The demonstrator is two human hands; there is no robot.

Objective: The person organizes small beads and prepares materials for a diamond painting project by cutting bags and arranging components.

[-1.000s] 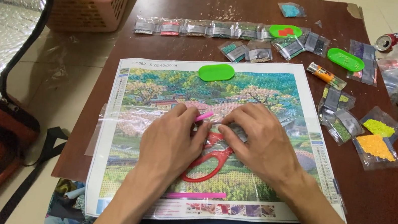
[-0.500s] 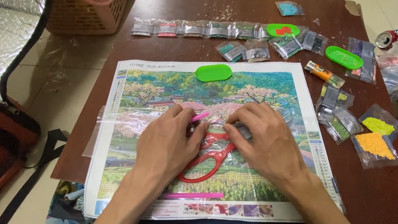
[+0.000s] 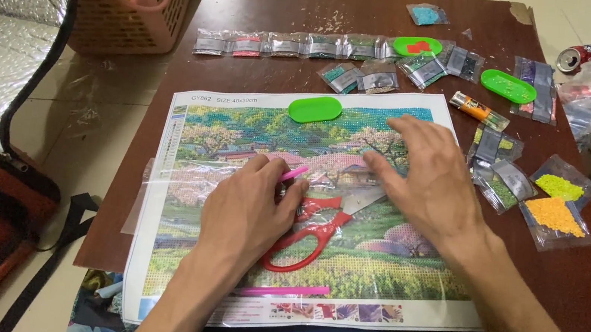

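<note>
Dark brown wooden bench (image 3: 270, 5) carries a colourful landscape diamond-painting canvas (image 3: 240, 125); left hand (image 3: 249, 209) grips a slim pink applicator pen (image 3: 295, 173) beside red-handled scissors (image 3: 310, 232). Right hand (image 3: 432, 183), spread flat, has slid rightward, uncovering the scissors' blades; pressing apparently continues.

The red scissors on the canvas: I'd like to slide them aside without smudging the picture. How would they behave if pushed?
The red scissors lie flat and partly open, so they would probably slide, not roll. The blades may pivot shut if nudged at one handle. The left hand touches them, the right hand does not.
</note>
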